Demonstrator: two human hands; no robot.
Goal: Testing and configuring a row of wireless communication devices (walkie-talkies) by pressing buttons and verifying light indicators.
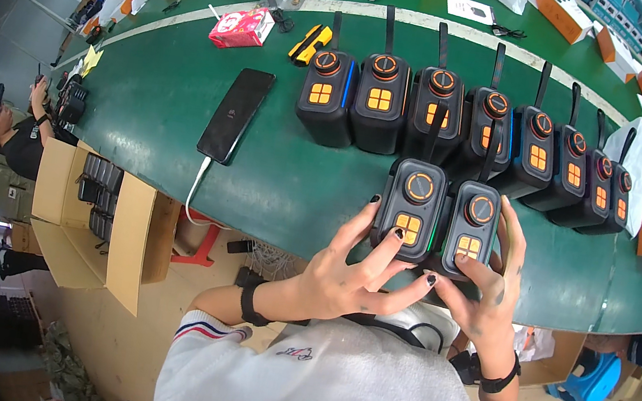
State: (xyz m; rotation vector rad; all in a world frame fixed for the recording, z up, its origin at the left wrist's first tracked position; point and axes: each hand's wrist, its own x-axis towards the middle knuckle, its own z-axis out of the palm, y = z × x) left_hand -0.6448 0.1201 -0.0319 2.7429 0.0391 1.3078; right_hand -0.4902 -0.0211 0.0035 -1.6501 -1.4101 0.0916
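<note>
Two black box-shaped portable speakers stand side by side at the table's near edge, each with a strap, an orange-ringed round knob and orange buttons. My left hand (pixel 351 276) has its fingers spread at the left speaker (pixel 417 207): one fingertip touches its orange buttons, another lies along its left side. Around the right speaker (pixel 474 215), my right hand (pixel 494 289) is closed, fingers along its right side and thumb on its buttons. A green light strip shows on the left speaker's side. Behind them runs a row of several similar speakers (pixel 378 114).
On the green table (pixel 161 106) lie a black phone (pixel 237 115) with a white cable, a pink-red packet (pixel 241 28) and a yellow-black item (pixel 310 44). Orange-white boxes (pixel 562 17) line the far side. Left stands an open carton (pixel 129 234) holding black units; a person (pixel 19 135) is beyond.
</note>
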